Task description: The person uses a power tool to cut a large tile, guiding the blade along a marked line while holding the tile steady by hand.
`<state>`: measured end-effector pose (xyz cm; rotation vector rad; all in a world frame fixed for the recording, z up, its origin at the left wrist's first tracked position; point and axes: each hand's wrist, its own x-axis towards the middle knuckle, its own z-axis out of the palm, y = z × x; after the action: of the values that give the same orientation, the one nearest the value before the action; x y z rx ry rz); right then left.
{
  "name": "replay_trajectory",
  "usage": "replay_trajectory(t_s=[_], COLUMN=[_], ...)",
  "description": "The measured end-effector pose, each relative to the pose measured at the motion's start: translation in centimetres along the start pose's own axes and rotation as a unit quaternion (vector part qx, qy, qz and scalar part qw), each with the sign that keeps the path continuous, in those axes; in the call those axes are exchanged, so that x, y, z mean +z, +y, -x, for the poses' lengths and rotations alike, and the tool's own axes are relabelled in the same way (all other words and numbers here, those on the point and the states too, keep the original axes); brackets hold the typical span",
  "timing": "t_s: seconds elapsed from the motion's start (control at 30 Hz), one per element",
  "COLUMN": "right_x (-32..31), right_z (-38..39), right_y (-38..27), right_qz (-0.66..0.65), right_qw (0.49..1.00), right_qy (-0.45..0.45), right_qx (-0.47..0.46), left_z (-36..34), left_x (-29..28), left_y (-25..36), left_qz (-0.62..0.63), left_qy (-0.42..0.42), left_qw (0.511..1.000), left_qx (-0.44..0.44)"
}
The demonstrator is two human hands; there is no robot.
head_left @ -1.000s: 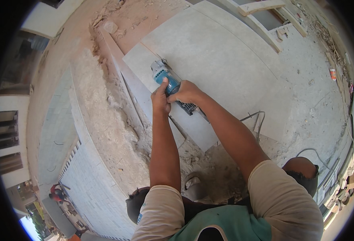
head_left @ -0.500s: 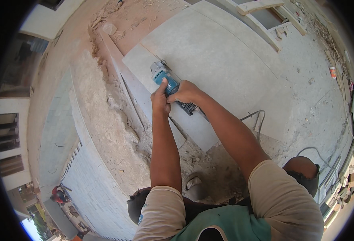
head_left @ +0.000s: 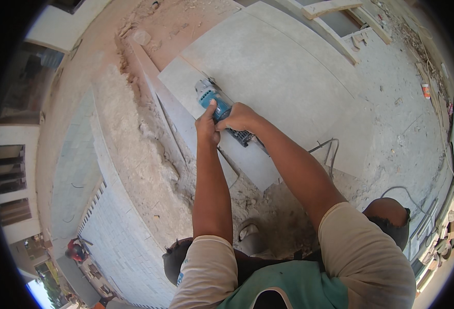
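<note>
We list: at 8 o'clock, a person in red (head_left: 75, 251); at 9, broken concrete (head_left: 137, 136); at 12, left hand (head_left: 207, 122) gripping blue power tool (head_left: 208, 96), right hand (head_left: 239, 119) wrapped round its rear, our arm partly blocking pale slab (head_left: 289, 67); at 3, dark cable (head_left: 332, 167); at 1, wooden boards (head_left: 335, 7); between 2 and 3, orange cup (head_left: 425, 91).

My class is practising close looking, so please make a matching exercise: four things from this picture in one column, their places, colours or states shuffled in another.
Things:
1. grinder
2. slab
3. cable
4. planks

Descriptions:
A. dark, beside the right forearm
B. wooden, towards the top right
C. held by the left hand and right hand
D. pale grey, beneath the grinder

Pairs: 1-C, 2-D, 3-A, 4-B
</note>
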<state>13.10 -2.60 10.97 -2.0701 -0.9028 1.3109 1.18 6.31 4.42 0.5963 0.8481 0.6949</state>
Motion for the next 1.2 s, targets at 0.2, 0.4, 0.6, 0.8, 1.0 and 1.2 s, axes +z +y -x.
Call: replay_trajectory(t_s=[0.2,0.4,0.6,0.8,1.0,1.2], right_x=[0.0,0.2,0.2,0.0,0.1,0.0], right_z=[0.1,0.0,0.5,0.9,1.1,1.6], right_y=[0.5,0.9,0.8,0.8,1.0,1.3], right_qz=[0.003,-0.005,0.007,-0.003,0.001,-0.001], right_qw=[1.000,1.000,1.000,1.000,1.000,1.000], right_qy=[0.002,0.001,0.002,0.006,0.004,0.000], right_qx=[-0.004,-0.001,0.008,0.005,0.003,0.004], left_z=[0.5,0.8,0.8,1.1,1.5,2.0], left_x=[0.4,0.5,0.2,0.4,0.6,0.7], left_y=[-0.1,-0.2,-0.5,-0.5,-0.6,-0.9], left_qz=[-0.010,-0.007,-0.034,-0.043,-0.044,-0.045], left_qy=[0.011,0.008,0.010,-0.003,0.003,0.002], left_qw=[1.000,1.000,0.999,0.999,0.999,0.999], left_qx=[-0.005,-0.004,-0.022,-0.027,-0.029,-0.031])
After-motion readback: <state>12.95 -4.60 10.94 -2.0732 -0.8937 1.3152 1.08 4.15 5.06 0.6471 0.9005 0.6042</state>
